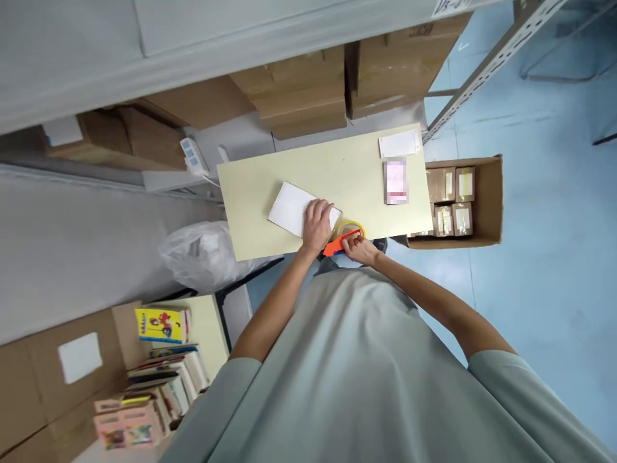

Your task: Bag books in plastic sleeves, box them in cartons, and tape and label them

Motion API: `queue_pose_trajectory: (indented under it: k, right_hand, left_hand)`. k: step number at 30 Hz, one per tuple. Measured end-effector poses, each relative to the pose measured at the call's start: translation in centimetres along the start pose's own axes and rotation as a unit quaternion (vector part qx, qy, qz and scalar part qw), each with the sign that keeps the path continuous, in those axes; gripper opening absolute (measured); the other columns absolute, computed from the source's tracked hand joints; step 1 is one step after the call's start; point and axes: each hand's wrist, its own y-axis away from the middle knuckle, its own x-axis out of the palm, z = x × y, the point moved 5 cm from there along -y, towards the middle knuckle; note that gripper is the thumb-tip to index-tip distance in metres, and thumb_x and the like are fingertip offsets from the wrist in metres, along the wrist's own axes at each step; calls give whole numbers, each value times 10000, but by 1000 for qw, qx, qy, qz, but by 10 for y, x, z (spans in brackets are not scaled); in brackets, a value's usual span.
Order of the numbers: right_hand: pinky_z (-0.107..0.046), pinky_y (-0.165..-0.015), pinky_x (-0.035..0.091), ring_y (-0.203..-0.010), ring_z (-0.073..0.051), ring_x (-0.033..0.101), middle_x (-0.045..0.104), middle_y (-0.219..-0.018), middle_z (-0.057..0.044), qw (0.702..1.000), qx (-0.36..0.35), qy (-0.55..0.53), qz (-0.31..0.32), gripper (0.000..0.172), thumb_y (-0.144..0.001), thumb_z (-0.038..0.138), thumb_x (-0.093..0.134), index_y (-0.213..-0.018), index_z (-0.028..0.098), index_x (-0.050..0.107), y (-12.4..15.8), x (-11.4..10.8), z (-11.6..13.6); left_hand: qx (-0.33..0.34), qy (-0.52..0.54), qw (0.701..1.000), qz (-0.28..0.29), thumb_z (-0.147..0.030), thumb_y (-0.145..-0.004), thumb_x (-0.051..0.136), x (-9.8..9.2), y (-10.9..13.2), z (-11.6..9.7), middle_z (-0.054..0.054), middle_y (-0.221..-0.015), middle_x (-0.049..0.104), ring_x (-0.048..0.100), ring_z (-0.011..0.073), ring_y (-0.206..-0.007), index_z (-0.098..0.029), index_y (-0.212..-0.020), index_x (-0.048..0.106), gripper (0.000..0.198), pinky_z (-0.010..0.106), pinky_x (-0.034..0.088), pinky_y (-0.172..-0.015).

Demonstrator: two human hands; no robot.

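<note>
A flat white packet (pixel 290 207) lies at a slant on the pale yellow table (pixel 250 186). My left hand (pixel 317 225) rests on its right part, fingers stretched over the top. Close beside it, at the table's front edge, my right hand (pixel 357 248) is wrapped round an orange tape dispenser (pixel 335 245). The dispenser carries a yellow-edged roll of tape (pixel 359 225) and is next to the packet's right end; whether tape touches the packet I cannot tell.
A pinkish pack (pixel 396 182) and a white paper slip (pixel 399 143) lie on the table's right. Beyond stands an open carton (pixel 486 199) holding small boxes. Shelving with cartons (pixel 303 90) borders the back. A power strip (pixel 193 156), plastic bag (pixel 202 254) and books (pixel 166 379) are left.
</note>
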Motion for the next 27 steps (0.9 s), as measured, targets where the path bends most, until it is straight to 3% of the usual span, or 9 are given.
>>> queue_pose_trajectory:
  k: [5,8,11,14,18,22,27]
  right_hand:
    - [-501,-878,519,-921,-318,756,789,-1061,-287,999,-3,-35,-41,422,-1041,-9,323,-1385,-34,565,-1,-6,0]
    - [-494,-918,502,-934,-312,765,790,-1071,-286,999,-2,-41,-31,451,-1041,-30,287,-1408,-39,550,1,-13,-11]
    - [-481,-933,477,-972,-327,773,784,-1105,-309,998,35,-47,4,470,-1054,-14,270,-1463,-61,497,6,-20,-45]
    - [-472,-929,456,-992,-353,769,779,-1132,-331,992,104,-66,30,428,-1086,56,307,-1456,-66,485,11,-31,-100]
    - [-478,-959,426,-1018,-371,752,778,-1151,-332,987,148,-57,14,447,-1123,146,296,-1479,-76,453,7,-55,-151]
    - [-462,-968,425,-1024,-345,748,777,-1179,-312,992,121,-39,-5,429,-1110,102,268,-1448,-44,487,-15,-74,-150]
    - [-469,-990,433,-1052,-335,742,760,-1230,-311,995,92,-25,-16,438,-1091,57,255,-1454,-42,480,-34,-77,-135]
  left_hand:
    - [-11,4,1000,12,-202,-1104,387,3,0,8,198,-1522,642,456,329,-1571,-183,-1462,681,463,585,341,-1355]
    - [-22,-4,999,24,-219,-1115,364,3,0,10,203,-1518,641,456,325,-1576,-176,-1458,688,475,574,339,-1359]
    - [-40,-5,998,43,-246,-1114,363,2,0,10,222,-1538,625,439,339,-1590,-161,-1463,691,486,592,315,-1369]
    - [-59,-2,997,54,-255,-1106,365,2,0,10,237,-1551,612,435,352,-1597,-159,-1459,695,493,616,293,-1375]
    - [-68,0,996,61,-259,-1105,362,2,-2,10,246,-1557,606,428,352,-1604,-156,-1454,694,492,615,283,-1379]
    - [-62,-8,996,58,-268,-1120,342,1,-3,6,248,-1544,612,442,341,-1600,-153,-1449,697,497,581,304,-1373]
    - [-39,0,996,86,-342,-1145,299,-10,-5,10,228,-1591,598,452,323,-1610,-166,-1525,640,539,564,318,-1377]
